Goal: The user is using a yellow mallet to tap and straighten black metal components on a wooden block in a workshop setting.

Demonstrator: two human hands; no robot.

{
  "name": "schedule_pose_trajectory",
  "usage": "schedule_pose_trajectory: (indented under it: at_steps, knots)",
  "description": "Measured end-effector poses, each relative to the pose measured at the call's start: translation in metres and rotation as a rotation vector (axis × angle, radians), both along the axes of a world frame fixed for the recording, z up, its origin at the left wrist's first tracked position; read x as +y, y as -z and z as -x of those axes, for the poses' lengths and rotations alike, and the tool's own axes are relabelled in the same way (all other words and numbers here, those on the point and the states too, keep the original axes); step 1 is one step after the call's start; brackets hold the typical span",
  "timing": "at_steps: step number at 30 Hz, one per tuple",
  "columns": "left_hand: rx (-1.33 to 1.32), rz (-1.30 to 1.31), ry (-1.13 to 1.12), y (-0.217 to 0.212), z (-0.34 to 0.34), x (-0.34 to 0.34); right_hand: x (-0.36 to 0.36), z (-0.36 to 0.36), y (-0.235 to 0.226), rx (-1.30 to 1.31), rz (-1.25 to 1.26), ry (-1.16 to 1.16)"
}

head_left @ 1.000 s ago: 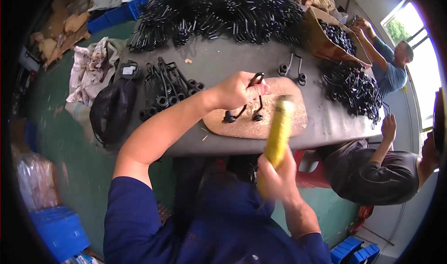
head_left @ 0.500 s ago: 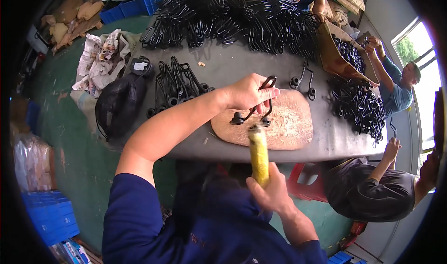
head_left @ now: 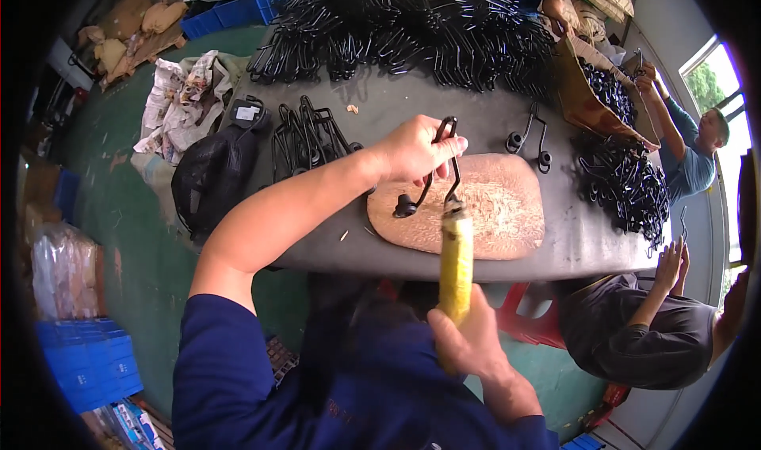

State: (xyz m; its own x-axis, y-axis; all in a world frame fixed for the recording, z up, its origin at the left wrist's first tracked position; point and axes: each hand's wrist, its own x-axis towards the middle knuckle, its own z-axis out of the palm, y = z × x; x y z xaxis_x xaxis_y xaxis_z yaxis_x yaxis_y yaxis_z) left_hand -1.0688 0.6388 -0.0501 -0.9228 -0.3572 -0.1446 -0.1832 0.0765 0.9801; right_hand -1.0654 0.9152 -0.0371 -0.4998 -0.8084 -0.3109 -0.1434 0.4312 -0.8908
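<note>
My left hand (head_left: 418, 150) pinches a bent black metal rod bracket (head_left: 450, 126) by its looped upper end, above a worn wooden board (head_left: 507, 216). One of the bracket's legs ends in a round black rubber piece near the board's left side; the end of the other is hidden. In my right hand (head_left: 473, 335) is a yellow cylindrical tool (head_left: 456, 268), pointed away from me. Its dark tip overlaps the bracket's right leg end, and I cannot tell whether they touch. Left of the board, several similar brackets (head_left: 305, 137) lie together, partly behind my left forearm. Another bracket (head_left: 529, 137) lies beyond the board's right side.
A large heap of black rods (head_left: 396, 34) covers the table's far side. At right stand an open carton (head_left: 572, 101) of black parts and a loose pile (head_left: 622, 184). A black bag (head_left: 208, 172) sits at left. Co-workers are at the right and far side; a red stool (head_left: 529, 323) is near.
The yellow tool and my right hand have shifted slightly right, and the tool's tip now covers the bracket's right leg end. My left hand still holds the bracket, its loop a little higher.
</note>
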Motion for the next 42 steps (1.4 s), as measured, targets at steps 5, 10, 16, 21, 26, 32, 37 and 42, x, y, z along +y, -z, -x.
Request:
schedule_pose_trajectory:
  at_steps: [5, 10, 16, 21, 26, 32, 37, 42]
  knots:
    - [0.020, -0.015, 0.002, -0.013, -0.013, 0.010, 0.008, 0.004, -0.040, 0.180, 0.578, -0.009]
    - [0.043, -0.010, 0.053, -0.004, -0.007, 0.017, 0.011, -0.006, 0.009, 0.870, 0.034, -0.378]
    - [0.175, 0.179, -0.055, 0.016, -0.008, 0.008, 0.002, -0.011, 0.021, -0.483, -0.153, 0.036]
    - [0.037, -0.010, -0.141, 0.032, 0.018, -0.016, 0.017, 0.005, 0.029, -0.021, -0.078, 0.238]
    - [-0.128, -0.160, -0.134, 0.059, 0.036, -0.037, 0.032, 0.016, 0.046, -0.126, -0.022, 0.257]
    - [-0.205, -0.394, 0.039, 0.067, 0.030, -0.047, 0.051, 0.008, 0.077, -0.207, -0.039, 0.182]
    - [-0.200, -0.551, 0.136, 0.086, 0.023, -0.022, 0.052, 0.011, 0.085, -0.122, 0.119, 0.363]
    - [-0.190, -0.520, 0.031, 0.066, 0.013, 0.018, 0.051, 0.031, 0.101, -0.140, 0.283, 0.409]
